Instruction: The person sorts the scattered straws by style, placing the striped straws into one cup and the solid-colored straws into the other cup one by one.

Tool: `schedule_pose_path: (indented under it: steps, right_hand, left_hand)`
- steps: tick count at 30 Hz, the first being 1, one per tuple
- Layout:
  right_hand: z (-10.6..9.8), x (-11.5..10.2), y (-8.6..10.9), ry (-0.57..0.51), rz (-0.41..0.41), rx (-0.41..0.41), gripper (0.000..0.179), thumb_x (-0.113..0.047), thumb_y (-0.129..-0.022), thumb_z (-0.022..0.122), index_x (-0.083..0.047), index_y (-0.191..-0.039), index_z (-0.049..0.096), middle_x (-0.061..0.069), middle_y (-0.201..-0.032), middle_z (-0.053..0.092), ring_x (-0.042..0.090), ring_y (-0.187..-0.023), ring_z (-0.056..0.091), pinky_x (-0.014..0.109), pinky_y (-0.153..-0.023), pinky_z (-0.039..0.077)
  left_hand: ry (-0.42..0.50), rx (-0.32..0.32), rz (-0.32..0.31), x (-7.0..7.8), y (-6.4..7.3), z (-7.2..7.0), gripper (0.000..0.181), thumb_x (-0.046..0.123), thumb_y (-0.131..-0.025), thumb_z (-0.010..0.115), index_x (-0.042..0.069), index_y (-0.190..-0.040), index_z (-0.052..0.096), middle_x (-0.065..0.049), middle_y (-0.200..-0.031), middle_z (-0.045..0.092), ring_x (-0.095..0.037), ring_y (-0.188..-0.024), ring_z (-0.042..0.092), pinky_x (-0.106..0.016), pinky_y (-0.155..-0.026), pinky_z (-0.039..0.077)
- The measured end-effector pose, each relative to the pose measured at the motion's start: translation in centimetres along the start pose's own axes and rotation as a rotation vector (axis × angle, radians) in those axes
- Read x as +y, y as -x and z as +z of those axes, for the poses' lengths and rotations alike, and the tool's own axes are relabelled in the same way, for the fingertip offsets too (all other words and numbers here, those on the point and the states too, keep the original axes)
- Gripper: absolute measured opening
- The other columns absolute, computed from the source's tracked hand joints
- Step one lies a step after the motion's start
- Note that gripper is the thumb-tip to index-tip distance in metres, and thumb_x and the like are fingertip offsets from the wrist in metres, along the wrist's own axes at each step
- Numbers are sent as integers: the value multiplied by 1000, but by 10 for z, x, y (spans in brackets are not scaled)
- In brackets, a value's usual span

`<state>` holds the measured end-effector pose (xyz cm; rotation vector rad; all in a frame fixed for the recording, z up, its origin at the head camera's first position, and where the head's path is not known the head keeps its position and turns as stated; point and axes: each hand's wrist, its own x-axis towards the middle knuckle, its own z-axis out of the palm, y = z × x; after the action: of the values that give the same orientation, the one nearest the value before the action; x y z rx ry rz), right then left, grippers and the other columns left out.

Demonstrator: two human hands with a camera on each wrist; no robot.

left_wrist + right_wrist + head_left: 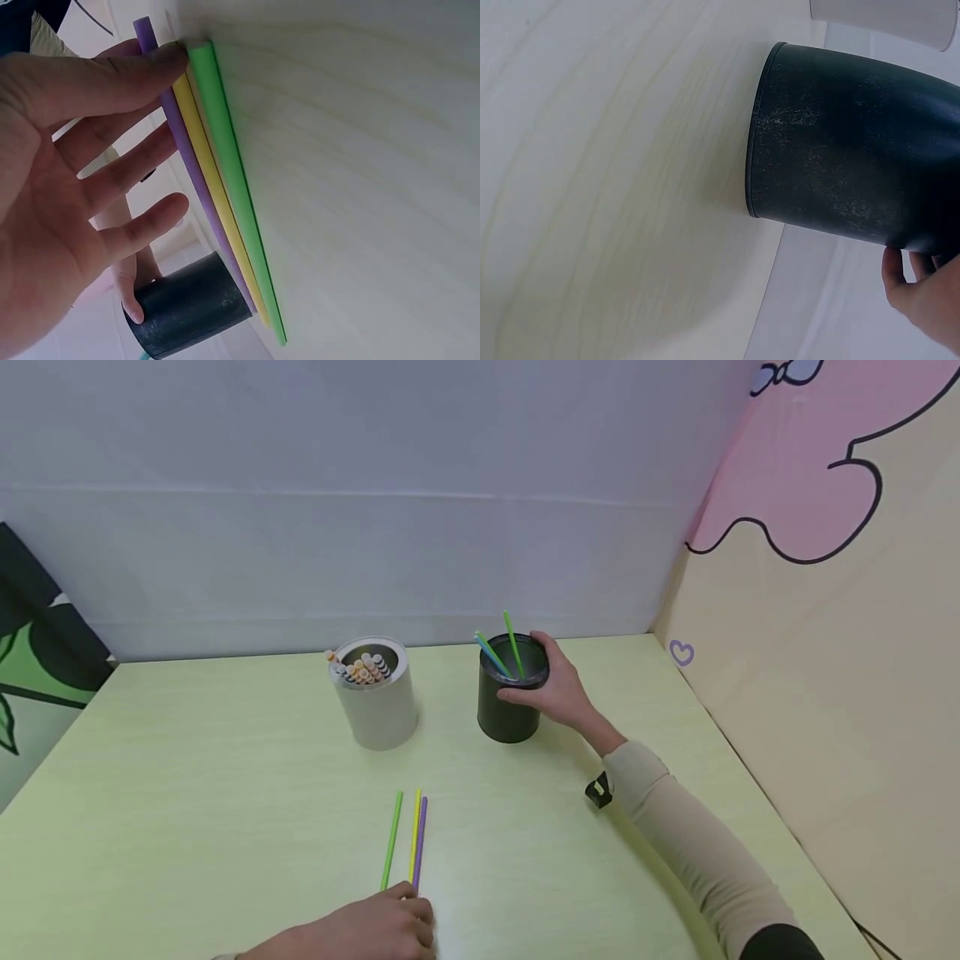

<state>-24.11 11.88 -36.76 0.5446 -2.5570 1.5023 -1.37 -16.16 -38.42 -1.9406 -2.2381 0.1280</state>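
Near the front of the table my left hand (390, 927) pinches a purple stick (199, 176) and a yellow stick (214, 180) near their close ends, the thumb lying across both. A green stick (232, 165) lies beside them on the table, its near end close to the thumb tip. Farther back, my right hand (558, 689) grips a black cylindrical pen holder (506, 714) near its rim, thumb in front and fingers around the far side. The holder stands upright, with green sticks (513, 643) and a blue stick (491, 653) leaning inside.
Left of the black holder stands a white cylindrical holder (382, 718) with several striped and tan-ended sticks. A grey-white curtain (337, 560) hangs along the table's back edge, and a beige wall panel (825, 693) borders the right side.
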Motion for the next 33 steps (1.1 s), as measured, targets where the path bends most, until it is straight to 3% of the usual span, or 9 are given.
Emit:
schedule_pose_path:
  steps: [10, 17, 25, 29, 31, 33]
  right_hand:
    - [-1, -2, -2, 2, 3, -1, 103, -37, -68, 86, -15, -149, 27, 9, -140, 42, 27, -120, 48, 47, -97, 45]
    - [-1, 0, -2, 9, 4, 9, 103, -36, -68, 86, -15, -149, 27, 8, -139, 43, 26, -119, 48, 45, -97, 45]
    - [-1, 1, -1, -10, 1, 9, 101, -35, -69, 86, -16, -148, 27, 7, -137, 45, 25, -117, 50, 45, -95, 46]
    - [0, 1, 0, -13, 0, 13, 101, -35, -68, 86, -15, -148, 27, 8, -136, 45, 26, -117, 49, 45, -95, 46]
    - [1, 0, 1, -14, 2, 11, 101, -35, -68, 86, -15, -148, 27, 8, -136, 45, 26, -117, 49, 45, -95, 46]
    - [1, 1, 1, -13, 3, 10, 101, -35, -68, 86, -15, -148, 27, 8, -136, 45, 26, -117, 49, 45, -95, 46]
  left_hand:
    - [-14, 105, -16, -3, -1, -6, 14, 28, -73, 71, 35, -69, 60, 25, -69, 52, 3, -81, 49, -18, -72, 31]
    - [-52, 115, -6, -5, -2, -13, 15, 26, -73, 68, 34, -69, 56, 24, -69, 50, 2, -81, 48, -18, -71, 32]
    - [-65, 188, -26, -8, -7, -27, 23, 15, -64, 66, 30, -67, 50, 21, -68, 46, 0, -75, 46, -19, -73, 35]
    - [-56, 209, -24, -11, -9, -31, 27, 1, -75, 41, 26, -71, 50, 19, -70, 47, -1, -73, 45, -20, -74, 36]
    - [-47, 207, -25, -12, -10, -34, 37, 1, -79, 24, 25, -73, 51, 18, -72, 49, -2, -75, 46, -20, -74, 37]
    - [-32, 205, -33, -14, -11, -38, 44, 1, -81, 16, 25, -76, 53, 17, -75, 52, -2, -76, 48, -20, -75, 38]
